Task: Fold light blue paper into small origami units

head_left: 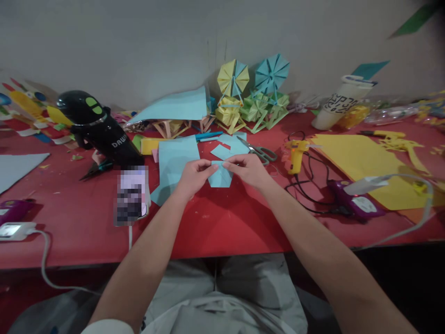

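left hand pinching small blue paper at upper left | right hand pinching its upper right, hands just apart | small blue paper between both hands over red table, contact hard to tell | large blue sheet beside left hand | scissors just beyond right hand | yellow glue gun farther right

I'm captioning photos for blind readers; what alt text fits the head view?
A person's left hand and right hand pinch a small light-blue paper piece over a red table. Scissors and a yellow glue gun are to the right; folded-paper models stand by the grey wall behind.
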`<state>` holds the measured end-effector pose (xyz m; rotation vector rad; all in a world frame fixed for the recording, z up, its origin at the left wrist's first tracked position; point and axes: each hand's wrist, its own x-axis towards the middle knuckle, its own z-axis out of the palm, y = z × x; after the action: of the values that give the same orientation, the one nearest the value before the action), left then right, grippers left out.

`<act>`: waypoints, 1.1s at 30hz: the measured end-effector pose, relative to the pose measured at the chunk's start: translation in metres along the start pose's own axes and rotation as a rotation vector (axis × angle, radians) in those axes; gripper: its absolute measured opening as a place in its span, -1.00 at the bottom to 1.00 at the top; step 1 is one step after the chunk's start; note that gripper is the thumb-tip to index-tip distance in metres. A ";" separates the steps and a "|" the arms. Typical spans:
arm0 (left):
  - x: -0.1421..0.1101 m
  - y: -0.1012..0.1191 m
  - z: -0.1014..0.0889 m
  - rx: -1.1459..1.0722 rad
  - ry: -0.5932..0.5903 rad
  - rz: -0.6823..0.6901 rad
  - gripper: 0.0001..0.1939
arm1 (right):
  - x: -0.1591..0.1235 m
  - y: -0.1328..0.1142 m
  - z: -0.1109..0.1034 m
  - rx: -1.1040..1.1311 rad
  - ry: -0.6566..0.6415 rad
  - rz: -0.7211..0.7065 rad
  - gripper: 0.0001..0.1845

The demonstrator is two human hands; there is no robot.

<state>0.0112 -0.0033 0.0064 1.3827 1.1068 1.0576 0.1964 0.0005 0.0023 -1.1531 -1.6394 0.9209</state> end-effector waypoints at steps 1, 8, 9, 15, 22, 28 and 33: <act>0.000 0.000 0.000 0.006 0.005 0.009 -0.65 | 0.000 0.000 0.000 0.001 0.001 -0.002 -0.71; 0.001 0.001 0.001 -0.172 0.017 -0.129 -0.66 | 0.000 -0.002 0.000 0.039 -0.012 0.006 -0.68; 0.000 0.001 0.001 -0.184 0.015 -0.148 -0.67 | -0.001 -0.002 0.000 0.039 -0.012 0.006 -0.68; 0.002 -0.003 -0.001 -0.077 0.002 -0.075 -0.68 | -0.001 -0.003 -0.002 0.027 -0.022 -0.012 -0.68; 0.004 -0.003 -0.001 -0.117 0.053 -0.090 -0.76 | -0.002 -0.005 0.000 0.021 -0.035 -0.040 -0.72; -0.002 0.001 -0.001 -0.076 -0.075 -0.099 -0.70 | -0.001 -0.001 0.000 0.022 0.020 -0.050 -0.71; -0.002 0.002 -0.001 -0.070 -0.042 -0.131 -0.70 | -0.002 -0.003 0.001 -0.021 0.031 -0.115 -0.72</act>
<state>0.0100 -0.0052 0.0083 1.2548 1.1038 0.9597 0.1951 -0.0022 0.0042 -1.0704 -1.6755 0.8101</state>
